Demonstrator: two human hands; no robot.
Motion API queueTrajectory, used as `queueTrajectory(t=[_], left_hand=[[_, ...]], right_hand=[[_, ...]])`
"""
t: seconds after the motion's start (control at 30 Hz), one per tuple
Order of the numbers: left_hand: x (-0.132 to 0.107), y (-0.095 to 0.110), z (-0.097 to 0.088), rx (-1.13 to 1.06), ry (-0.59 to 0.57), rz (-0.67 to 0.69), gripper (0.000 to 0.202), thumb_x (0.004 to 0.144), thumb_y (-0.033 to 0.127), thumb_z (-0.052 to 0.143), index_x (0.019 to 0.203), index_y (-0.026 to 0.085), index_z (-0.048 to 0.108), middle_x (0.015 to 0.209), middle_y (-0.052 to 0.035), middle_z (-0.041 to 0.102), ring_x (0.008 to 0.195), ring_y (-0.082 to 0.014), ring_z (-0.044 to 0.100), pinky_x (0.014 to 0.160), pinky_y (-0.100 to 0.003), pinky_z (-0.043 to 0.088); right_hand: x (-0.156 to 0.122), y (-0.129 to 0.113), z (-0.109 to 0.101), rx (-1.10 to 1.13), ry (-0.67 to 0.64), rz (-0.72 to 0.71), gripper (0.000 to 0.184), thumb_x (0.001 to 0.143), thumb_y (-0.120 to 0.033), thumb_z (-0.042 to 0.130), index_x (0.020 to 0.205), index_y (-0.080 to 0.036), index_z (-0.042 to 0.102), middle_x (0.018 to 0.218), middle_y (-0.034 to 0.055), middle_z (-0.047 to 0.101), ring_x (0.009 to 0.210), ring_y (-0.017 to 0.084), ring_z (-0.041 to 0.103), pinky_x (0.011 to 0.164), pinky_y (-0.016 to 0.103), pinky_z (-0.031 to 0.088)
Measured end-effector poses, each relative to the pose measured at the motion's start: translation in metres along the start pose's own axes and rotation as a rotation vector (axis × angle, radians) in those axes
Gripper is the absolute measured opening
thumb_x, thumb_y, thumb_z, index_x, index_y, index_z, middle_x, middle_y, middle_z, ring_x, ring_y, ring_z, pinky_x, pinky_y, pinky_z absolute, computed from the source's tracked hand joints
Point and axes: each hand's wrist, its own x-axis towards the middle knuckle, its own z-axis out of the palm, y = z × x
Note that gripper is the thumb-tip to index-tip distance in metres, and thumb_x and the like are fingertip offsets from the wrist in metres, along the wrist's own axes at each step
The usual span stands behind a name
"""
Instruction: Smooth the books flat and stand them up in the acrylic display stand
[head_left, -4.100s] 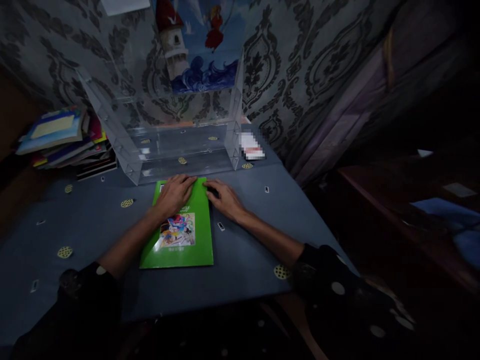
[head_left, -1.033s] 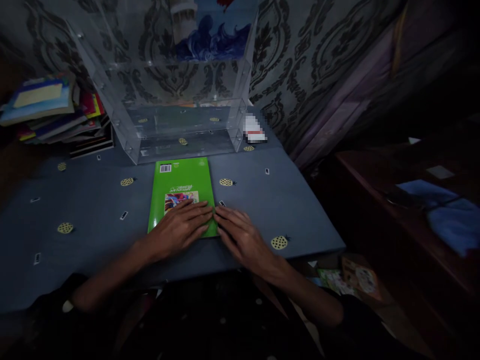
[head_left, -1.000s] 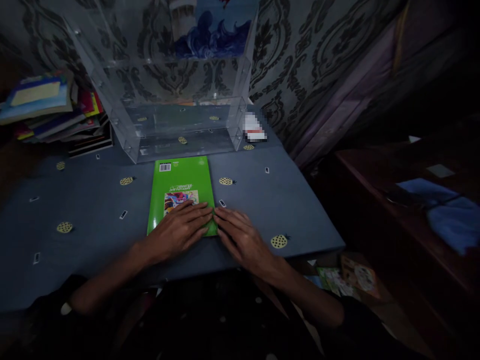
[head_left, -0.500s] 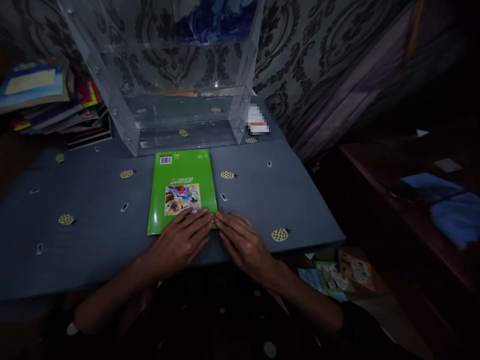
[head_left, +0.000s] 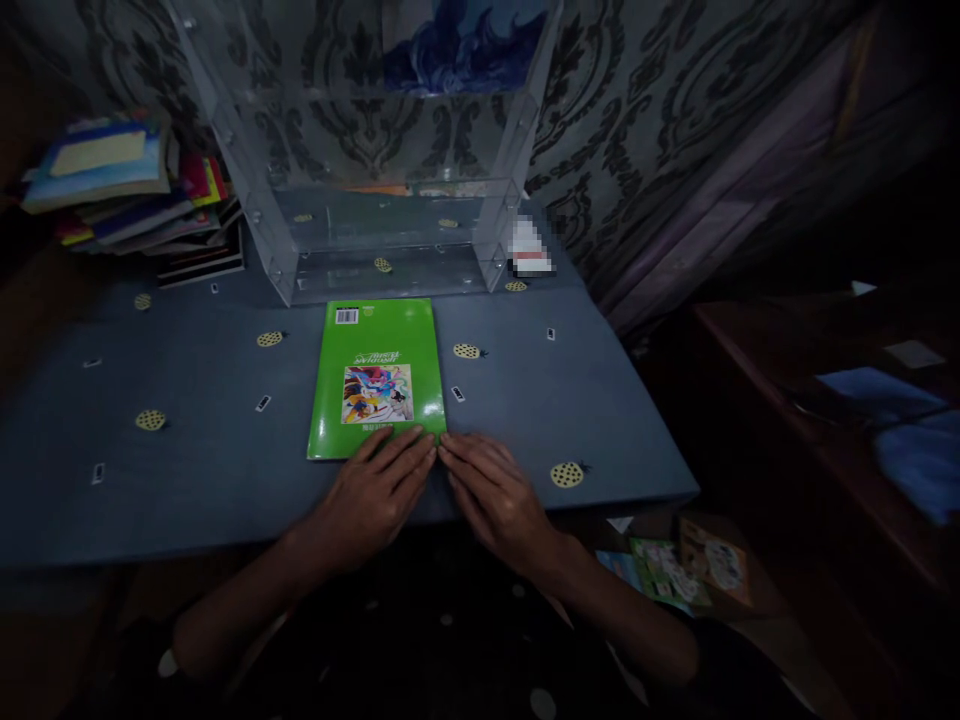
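Near the front edge of the blue table point(head_left: 600, 400), as the head view shows, a green book point(head_left: 384, 340) lies flat, its barcode at the far left corner. The left hand point(head_left: 375, 495) rests extended fingers, unclenched, on the near right part of the cover. The right hand point(head_left: 495, 495) sets its bunched fingertips at the near right corner, just beside the left fingertips; whether they pinch the edge, I cannot tell. Just beyond the book stands a clear rack point(head_left: 386, 215), with stacked books point(head_left: 142, 195) to its left and a blurred white item point(head_left: 530, 248) to its right.
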Motion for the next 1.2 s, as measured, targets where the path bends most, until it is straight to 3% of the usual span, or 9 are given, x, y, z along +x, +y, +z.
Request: queueTrajectory(t=[0.37, 0.57, 0.77, 0.97, 1.2], left_hand=[[-0.019, 0.013, 0.003, 0.011, -0.08, -0.089, 0.045, 0.098, 0.011, 0.038, 0.141, 0.007, 0.05, 0.146, -0.0152, 0.055, 0.14, -0.0251, 0.045, 0.115, -0.048, 0.038], [-0.032, 0.013, 0.003, 0.003, -0.043, -0.166, 0.046, 0.098, 0.01, 0.039, 0.143, 0.007, 0.048, 0.144, -0.0164, 0.056, 0.14, -0.0249, 0.045, 0.114, -0.047, 0.039], [-0.035, 0.013, 0.002, -0.001, -0.012, -0.172, 0.049, 0.096, 0.009, 0.039, 0.145, 0.006, 0.045, 0.142, -0.0174, 0.057, 0.138, -0.0253, 0.047, 0.112, -0.047, 0.041], [-0.042, 0.015, -0.001, 0.01, 0.064, -0.237, 0.042, 0.096, 0.007, 0.039, 0.135, 0.002, 0.052, 0.136, -0.0185, 0.062, 0.131, -0.027, 0.054, 0.109, -0.044, 0.045], [-0.05, 0.015, -0.004, -0.014, 0.08, -0.324, 0.047, 0.098, 0.012, 0.039, 0.143, 0.009, 0.046, 0.132, -0.017, 0.064, 0.126, -0.0265, 0.058, 0.107, -0.049, 0.047]], right_hand=[[-0.003, 0.001, 0.0, -0.054, -0.061, -0.028, 0.048, 0.093, -0.007, 0.051, 0.139, -0.021, 0.055, 0.12, 0.0116, 0.072, 0.116, 0.027, 0.063, 0.099, 0.055, 0.051], [0.004, 0.006, -0.004, -0.067, -0.104, -0.12, 0.038, 0.093, -0.006, 0.053, 0.129, -0.016, 0.061, 0.115, 0.0132, 0.073, 0.111, 0.026, 0.064, 0.097, 0.053, 0.053], [0.019, 0.001, 0.004, -0.023, -0.148, -0.203, 0.042, 0.094, -0.006, 0.051, 0.135, -0.013, 0.057, 0.114, 0.014, 0.072, 0.11, 0.027, 0.063, 0.091, 0.051, 0.057], [0.033, -0.005, 0.011, 0.023, -0.233, -0.235, 0.041, 0.098, -0.009, 0.047, 0.138, -0.014, 0.056, 0.117, 0.0148, 0.071, 0.111, 0.027, 0.062, 0.089, 0.048, 0.059], [0.042, -0.005, 0.017, 0.018, -0.295, -0.274, 0.042, 0.098, -0.011, 0.048, 0.14, -0.014, 0.054, 0.119, 0.0143, 0.07, 0.113, 0.027, 0.061, 0.091, 0.049, 0.058]])
